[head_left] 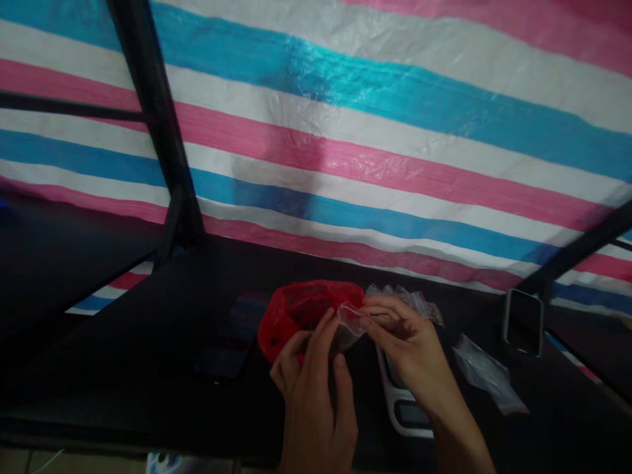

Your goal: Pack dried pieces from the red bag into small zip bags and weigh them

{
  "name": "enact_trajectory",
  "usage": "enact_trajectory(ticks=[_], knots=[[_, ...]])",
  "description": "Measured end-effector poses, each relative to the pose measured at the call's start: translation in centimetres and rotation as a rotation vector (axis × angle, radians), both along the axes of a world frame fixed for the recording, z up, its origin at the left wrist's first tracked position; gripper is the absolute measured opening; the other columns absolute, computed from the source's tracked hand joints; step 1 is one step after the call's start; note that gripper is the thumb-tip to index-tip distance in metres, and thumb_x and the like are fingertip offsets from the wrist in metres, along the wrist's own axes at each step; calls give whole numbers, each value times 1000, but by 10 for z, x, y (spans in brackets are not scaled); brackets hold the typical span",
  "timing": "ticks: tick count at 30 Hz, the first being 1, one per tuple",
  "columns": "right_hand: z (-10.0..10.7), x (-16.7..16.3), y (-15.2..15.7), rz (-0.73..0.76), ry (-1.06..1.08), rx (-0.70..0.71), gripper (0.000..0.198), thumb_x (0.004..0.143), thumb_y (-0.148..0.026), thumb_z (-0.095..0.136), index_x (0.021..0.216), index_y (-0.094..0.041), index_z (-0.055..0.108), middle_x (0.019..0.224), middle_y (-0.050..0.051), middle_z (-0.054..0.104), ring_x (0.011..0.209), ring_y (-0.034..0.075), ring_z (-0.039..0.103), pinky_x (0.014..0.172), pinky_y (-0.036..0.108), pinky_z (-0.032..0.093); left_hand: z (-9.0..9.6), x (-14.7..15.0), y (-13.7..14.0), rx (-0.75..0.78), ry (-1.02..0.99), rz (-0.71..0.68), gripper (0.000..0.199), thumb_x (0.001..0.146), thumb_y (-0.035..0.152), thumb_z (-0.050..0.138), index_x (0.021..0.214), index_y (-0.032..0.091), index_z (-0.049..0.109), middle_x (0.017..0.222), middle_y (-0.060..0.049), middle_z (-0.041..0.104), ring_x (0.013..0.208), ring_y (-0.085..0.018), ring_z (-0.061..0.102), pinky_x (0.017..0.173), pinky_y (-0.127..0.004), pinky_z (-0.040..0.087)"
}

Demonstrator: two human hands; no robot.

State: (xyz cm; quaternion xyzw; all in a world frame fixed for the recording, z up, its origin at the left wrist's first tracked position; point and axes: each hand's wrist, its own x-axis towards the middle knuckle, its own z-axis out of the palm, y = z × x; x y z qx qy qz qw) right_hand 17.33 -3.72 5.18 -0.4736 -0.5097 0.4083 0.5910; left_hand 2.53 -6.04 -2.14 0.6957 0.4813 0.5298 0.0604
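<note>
A small clear zip bag (349, 322) with something dark at its bottom is held between both hands, its mouth upward. My right hand (407, 342) pinches the bag's upper right edge between thumb and fingers. My left hand (316, 395) is closed round the bag's left side, with the fingers partly hiding it. Right behind the hands sits a red bag (276, 319) with its top gaping; its contents are too dark to make out. Beneath my right forearm lies a white-rimmed device like a small digital scale (397, 411), partly covered.
Several filled clear bags (415, 299) lie behind my right hand. Flat clear bags (486, 375) are to the right, near a phone (524, 322) leaning upright. A dark flat phone-like object (223, 359) lies left on the black table (133, 355). A striped sheet (345, 151) hangs behind.
</note>
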Motion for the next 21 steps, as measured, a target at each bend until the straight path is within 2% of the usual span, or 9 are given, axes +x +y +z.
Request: enact_trajectory(ticks=[3, 6, 11, 15, 19, 21], knots=[[5, 20, -8, -100, 37, 60, 30, 74, -40, 97, 96, -27, 81, 89, 1, 83, 82, 16, 77, 74, 24, 60, 3, 10, -3, 40, -30, -96, 56, 105, 13, 47, 160, 27, 42, 146, -8, 64, 126, -26, 49, 104, -43, 42], [2, 56, -17, -252, -7, 33, 37, 70, -41, 98, 99, -25, 80, 88, 2, 81, 74, 16, 73, 65, 24, 57, 5, 20, -5, 71, -79, -144, 55, 106, 11, 45, 159, 23, 41, 148, -10, 60, 132, -24, 47, 109, -40, 40], [-25, 111, -23, -459, -262, -92, 41, 72, -49, 88, 99, -20, 78, 88, 8, 82, 70, 22, 71, 59, 31, 54, 0, 29, -7, 134, -56, -187, 44, 105, 9, 46, 147, 22, 50, 137, -10, 60, 129, -24, 49, 106, -39, 41], [-45, 124, -17, -496, -361, -90, 34, 72, -46, 78, 93, -20, 79, 82, 8, 81, 69, 22, 68, 65, 34, 54, -7, 35, -11, 161, 27, -226, 38, 103, 7, 48, 137, 22, 56, 127, -9, 63, 120, -24, 52, 100, -38, 44], [-53, 128, -14, -535, -441, -81, 30, 73, -41, 73, 93, -21, 82, 82, 6, 81, 62, 19, 59, 63, 34, 48, -11, 41, -19, 178, 94, -311, 36, 101, 4, 47, 130, 21, 60, 119, -7, 66, 113, -23, 54, 97, -35, 46], [-54, 132, -14, -567, -468, -76, 29, 74, -41, 71, 92, -21, 82, 85, 7, 81, 65, 21, 61, 67, 35, 49, -10, 43, -24, 200, 115, -349, 36, 100, 2, 47, 126, 21, 62, 117, -6, 68, 111, -22, 55, 96, -34, 47]])
